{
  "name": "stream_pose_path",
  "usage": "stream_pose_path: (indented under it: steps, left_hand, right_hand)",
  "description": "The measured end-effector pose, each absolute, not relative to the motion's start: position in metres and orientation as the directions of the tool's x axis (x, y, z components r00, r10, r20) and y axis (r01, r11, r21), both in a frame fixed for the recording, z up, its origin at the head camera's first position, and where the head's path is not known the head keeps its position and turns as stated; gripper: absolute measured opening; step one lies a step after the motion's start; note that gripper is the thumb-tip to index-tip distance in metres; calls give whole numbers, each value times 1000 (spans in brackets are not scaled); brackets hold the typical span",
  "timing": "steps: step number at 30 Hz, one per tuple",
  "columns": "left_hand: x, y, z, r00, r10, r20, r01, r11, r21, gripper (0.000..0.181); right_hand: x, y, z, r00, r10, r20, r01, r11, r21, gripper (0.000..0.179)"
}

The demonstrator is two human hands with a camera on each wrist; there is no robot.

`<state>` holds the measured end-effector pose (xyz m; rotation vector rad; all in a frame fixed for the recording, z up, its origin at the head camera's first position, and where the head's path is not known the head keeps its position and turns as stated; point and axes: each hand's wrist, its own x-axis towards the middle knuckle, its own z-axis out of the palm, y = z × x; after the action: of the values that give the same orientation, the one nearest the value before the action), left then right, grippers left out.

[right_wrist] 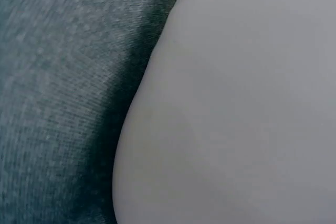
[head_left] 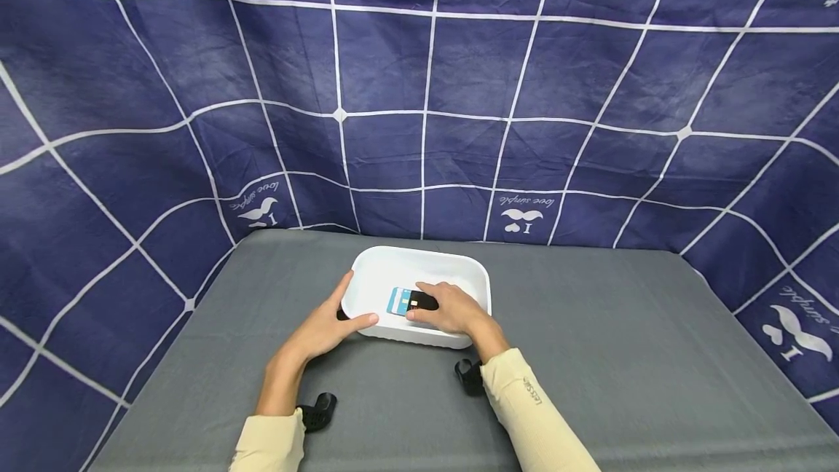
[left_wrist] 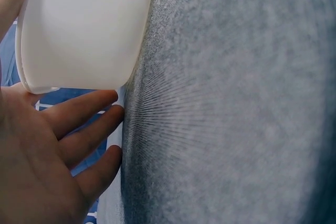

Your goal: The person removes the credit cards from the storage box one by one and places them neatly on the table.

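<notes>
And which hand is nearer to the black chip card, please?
Right. The right hand pinches the black chip card inside the white tray; the left hand is farther away, at the tray's left end.

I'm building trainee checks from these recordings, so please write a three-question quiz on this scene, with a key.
1. Multiple choice: which hand is at the black card in the white tray? A left, B right, C neither.
2. True or false: the blue card lies outside the tray.
3. Fill in: the cloth under the tray is ____.

Key:
1. B, the right hand; the left hand is at the tray's left end.
2. False; it lies inside.
3. Grey.
</notes>
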<state>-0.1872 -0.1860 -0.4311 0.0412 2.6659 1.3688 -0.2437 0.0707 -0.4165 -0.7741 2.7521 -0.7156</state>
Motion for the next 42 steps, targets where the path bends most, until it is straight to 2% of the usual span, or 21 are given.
stream_pose_path:
  steps: [7, 17, 42]
  left_hand:
    - [-188, -184, -434, -990, 92, -109, -38, 570, 821, 102]
    - [-189, -186, -435, -989, 98, -108, -34, 564, 825, 104]
    - [-188, -187, -433, -990, 109, -94, -18, 554, 833, 106]
  right_hand:
    - [-242, 70, -419, -860, -501, -94, -408, 788, -461, 78]
    - [-250, 63, -426, -839, -544, -19, -471, 743, -474, 73]
    - [-255, 58, -428, -853, -522, 10, -468, 755, -459, 60]
